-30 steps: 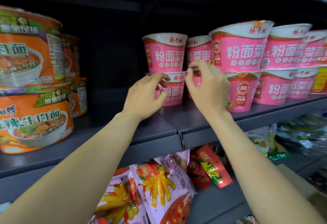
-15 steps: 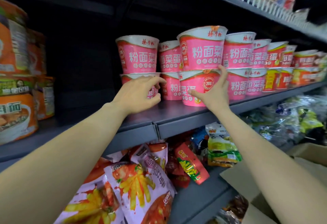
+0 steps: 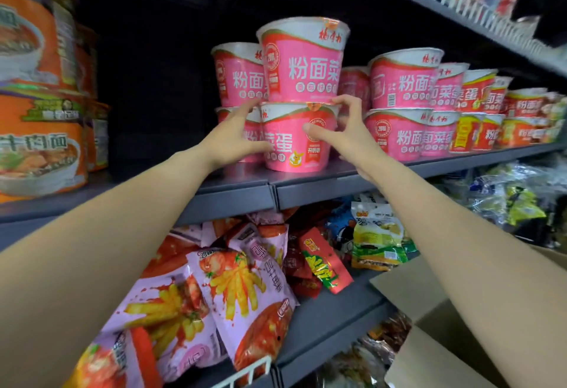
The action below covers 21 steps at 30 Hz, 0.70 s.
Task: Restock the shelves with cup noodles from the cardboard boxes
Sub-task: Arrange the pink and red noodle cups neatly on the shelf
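Two pink cup noodles stand stacked at the front of the grey shelf [image 3: 322, 185]. My hands flank the lower pink cup [image 3: 291, 145], which carries the upper pink cup [image 3: 303, 62]. My left hand [image 3: 228, 139] presses spread, fairly straight fingers against the lower cup's left side. My right hand [image 3: 349, 133] pinches that cup, thumb on its front and fingers curled at the right of its rim. Another stack of two pink cups [image 3: 236, 78] stands just behind on the left.
More stacked pink and red cups [image 3: 405, 130] run along the shelf to the right. Large orange noodle bowls [image 3: 40, 130] stand at the left with a dark gap between. Snack bags [image 3: 214, 295] fill the shelf below. An open cardboard box [image 3: 429, 326] sits at lower right.
My left hand left the rear-left cup and came to the front stack. My right hand curled onto the same lower cup. The stack now stands close against the left stack.
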{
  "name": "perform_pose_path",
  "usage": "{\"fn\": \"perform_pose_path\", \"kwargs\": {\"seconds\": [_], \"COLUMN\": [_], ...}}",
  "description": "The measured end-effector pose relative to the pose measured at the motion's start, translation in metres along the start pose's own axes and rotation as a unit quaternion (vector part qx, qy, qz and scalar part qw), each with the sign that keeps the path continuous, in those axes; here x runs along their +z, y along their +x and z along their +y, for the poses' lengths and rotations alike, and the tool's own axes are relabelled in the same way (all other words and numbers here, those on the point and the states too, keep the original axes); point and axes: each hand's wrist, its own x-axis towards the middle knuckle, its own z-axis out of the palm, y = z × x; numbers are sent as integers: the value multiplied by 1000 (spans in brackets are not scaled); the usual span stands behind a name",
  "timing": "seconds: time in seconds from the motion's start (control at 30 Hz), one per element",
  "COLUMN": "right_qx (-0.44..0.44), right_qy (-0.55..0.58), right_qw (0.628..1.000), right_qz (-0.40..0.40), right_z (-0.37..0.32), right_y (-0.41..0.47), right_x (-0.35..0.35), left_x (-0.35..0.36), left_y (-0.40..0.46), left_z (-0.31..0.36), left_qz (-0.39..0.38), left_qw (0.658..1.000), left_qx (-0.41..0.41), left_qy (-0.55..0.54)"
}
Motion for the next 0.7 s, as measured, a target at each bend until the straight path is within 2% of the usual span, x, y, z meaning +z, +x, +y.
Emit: {"fn": "perform_pose_path", "kwargs": {"seconds": [0.1, 0.2, 0.3, 0.4, 0.47, 0.57, 0.7], "right_qx": [25, 46, 86, 101, 108, 95, -1], "right_qy": [-28, -116, -236, -267, -233, -95, 91], "right_qw": [999, 992, 967, 958, 966, 990, 992], "right_qz": [-25, 2, 41, 36, 11, -47, -85], "right_z": [-10, -22, -31, -38, -37, -23, -1], "right_y": [-1, -5, -11, -13, -9, -1, 3], "right_x": [0, 7, 17, 26, 22, 8, -7], "left_x": [-3, -5, 0, 3, 3, -4, -7], "left_y": [-6, -10, -13, -15, -14, -17, -21], "left_z": [6, 6, 12, 15, 17, 24, 30], "left_qz": [29, 37, 50, 40, 44, 73, 102], "left_qw": [999, 999, 998, 994, 991, 990, 990], "left_qx": [17, 8, 1, 15, 35, 64, 39], "left_qy": [35, 20, -33, -104, -124, -106, -91]}}
